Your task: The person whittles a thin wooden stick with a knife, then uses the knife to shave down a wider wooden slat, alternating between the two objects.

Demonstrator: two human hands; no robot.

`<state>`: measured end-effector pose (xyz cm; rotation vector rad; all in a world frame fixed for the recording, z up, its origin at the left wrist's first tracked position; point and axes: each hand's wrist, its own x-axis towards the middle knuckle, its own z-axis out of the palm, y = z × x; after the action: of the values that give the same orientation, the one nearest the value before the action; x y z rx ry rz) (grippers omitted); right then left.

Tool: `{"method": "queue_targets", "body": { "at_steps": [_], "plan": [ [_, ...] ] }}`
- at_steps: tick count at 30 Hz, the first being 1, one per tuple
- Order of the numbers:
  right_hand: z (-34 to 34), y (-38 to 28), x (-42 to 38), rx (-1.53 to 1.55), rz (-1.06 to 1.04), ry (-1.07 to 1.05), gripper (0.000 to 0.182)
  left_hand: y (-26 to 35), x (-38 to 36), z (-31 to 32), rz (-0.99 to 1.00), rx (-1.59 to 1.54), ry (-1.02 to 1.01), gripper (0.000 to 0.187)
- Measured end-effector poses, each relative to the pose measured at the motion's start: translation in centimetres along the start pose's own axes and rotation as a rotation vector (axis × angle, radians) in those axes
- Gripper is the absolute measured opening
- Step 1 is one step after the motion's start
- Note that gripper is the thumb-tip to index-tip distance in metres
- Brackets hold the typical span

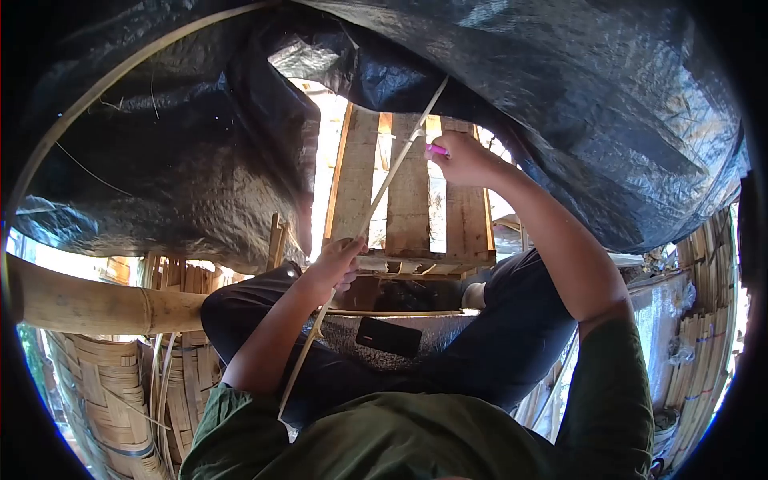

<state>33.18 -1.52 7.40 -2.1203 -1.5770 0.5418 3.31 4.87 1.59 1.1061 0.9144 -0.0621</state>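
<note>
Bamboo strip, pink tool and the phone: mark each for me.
bamboo strip (pixel 376 204), head view, mid-length between the two hands.
pink tool (pixel 437 150), head view, pink end showing from the right hand (pixel 464 160).
phone (pixel 389 337), head view, middle of its dark face.

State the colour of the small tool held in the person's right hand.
Pink: the tool pokes out of the right hand against the bamboo strip, seen in the head view.
</note>
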Motion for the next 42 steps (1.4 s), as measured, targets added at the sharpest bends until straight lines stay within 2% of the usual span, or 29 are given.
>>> {"method": "queue_targets", "body": {
  "at_steps": [2,4,6,8,12,18,20,23,28,30,32,34,35,38,39,42],
  "plan": [
    [-0.4,-0.1,-0.3,-0.018,0.013,-0.01,0.034,-0.4,0.0,0.1,0.037,0.041,0.011,0.031],
    [-0.8,-0.3,-0.2,-0.046,0.059,-0.193,0.036,-0.3,-0.1,0.2,0.071,0.076,0.018,0.03],
    [-0.6,0.2,0.2,-0.048,0.068,-0.241,0.033,0.0,-0.5,0.0,0.068,0.083,0.002,0.03],
    [0.8,1.6,1.2,-0.034,-0.054,-0.263,0.029,0.3,-1.1,-0.1,0.074,0.109,0.014,0.031],
    [-0.9,-1.8,-0.3,-0.017,-0.087,-0.335,0.031,0.6,-2.5,-0.6,0.092,0.097,0.047,0.033],
    [0.6,-2.4,1.2,0.095,-0.136,-0.311,0.027,0.4,-5.1,-0.4,0.134,-0.009,0.049,0.034],
    [1.4,-2.1,1.6,0.043,-0.358,-0.124,0.027,0.1,-5.7,-0.1,0.141,-0.051,0.066,0.034],
    [1.7,-2.9,2.5,-0.081,-0.393,-0.06,0.037,-0.8,-5.8,-0.4,0.172,-0.104,0.073,0.034],
    [2.3,-4.6,2.2,-0.203,-0.256,0.003,0.044,-1.7,-5.3,-0.7,0.164,-0.21,0.061,0.031],
    [2.2,-4.6,2.5,0.608,0.156,-0.379,0.048,-2.3,-4.5,-0.5,0.126,-0.245,0.107,0.026],
    [4.6,-1.9,4.0,0.687,0.135,-0.416,0.054,-2.9,-3.8,-0.3,0.118,-0.248,0.093,0.024],
    [4.9,-2.8,3.0,1.12,0.088,-0.632,0.069,-3.3,-3.5,0.0,0.11,-0.247,0.086,0.023],
    [5.1,-3.3,2.8,1.135,0.074,-0.68,0.077,-3.1,-3.5,0.2,0.09,-0.249,0.073,0.023],
    [6.6,-3.7,2.8,1.305,0.11,-0.688,0.076,-2.4,-3.6,0.4,0.073,-0.224,0.06,0.022],
    [7.1,-4.3,2.5,1.298,0.158,-0.589,0.077,-2.1,-3.6,0.5,0.069,-0.243,0.035,0.024],
    [8.2,-4.7,2.0,1.41,0.181,-0.557,0.077,-2.1,-3.3,0.2,0.063,-0.3,-0.015,0.03]
  ]
}}
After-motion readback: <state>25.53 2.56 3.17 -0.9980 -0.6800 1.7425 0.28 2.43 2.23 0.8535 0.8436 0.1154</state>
